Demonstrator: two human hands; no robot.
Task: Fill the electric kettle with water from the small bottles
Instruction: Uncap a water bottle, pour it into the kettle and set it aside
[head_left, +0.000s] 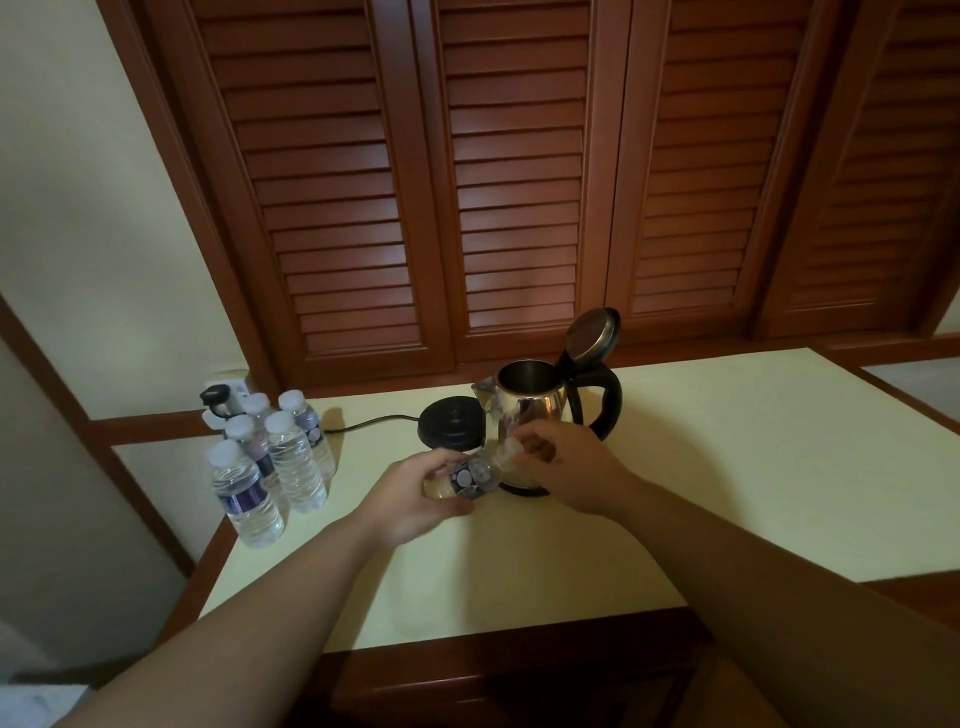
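A steel electric kettle (535, 402) with a black handle stands on the pale table (727, 467), its lid tipped up and its mouth uncovered. Just in front of it my left hand (410, 499) holds a small water bottle (470, 475) tilted on its side, neck pointing right. My right hand (566, 467) grips the bottle's cap end (508, 451), fingers closed around it. Whether the cap is on or off is hidden by my fingers. Several more small capped bottles (280, 462) stand grouped at the table's left corner.
The kettle's black power base (453, 430) sits left of the kettle, its cord running to a wall socket (228, 395) behind the bottles. Brown louvred doors (519, 182) rise behind the table. The table's wooden front edge (519, 654) is near me.
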